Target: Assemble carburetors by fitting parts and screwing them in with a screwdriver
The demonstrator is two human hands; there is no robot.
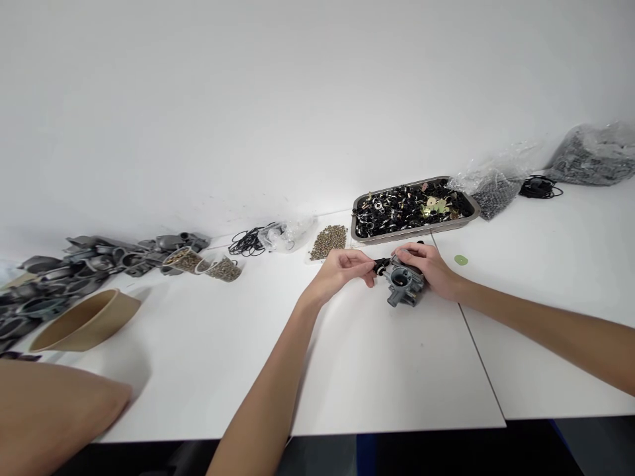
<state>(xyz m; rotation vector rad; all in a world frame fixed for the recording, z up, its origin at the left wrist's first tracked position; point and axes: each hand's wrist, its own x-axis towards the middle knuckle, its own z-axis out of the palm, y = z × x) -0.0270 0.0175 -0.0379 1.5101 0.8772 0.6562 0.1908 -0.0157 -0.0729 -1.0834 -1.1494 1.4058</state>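
Observation:
A grey metal carburetor (403, 281) is held just over the white table, its round bore facing me. My right hand (430, 266) wraps round its upper right side, fingers over the top. From the left, my left hand (346, 268) pinches a small black fitting (381, 265) at the carburetor's side; the fingertips partly cover it. Behind both hands stands a metal tray (417, 235) heaped with black, silver and yellowish small parts. A flat pale-green disc (461, 260) lies on the table to the right of my right hand.
Small brass pieces (328, 242) lie left of the tray. Further left are black cords (248, 242), two tipped cups (223, 269), a tan bowl (89, 322) and piled grey castings (133, 258). Another person's arm (59, 410) rests lower left. Plastic bags (496, 188) line the right wall.

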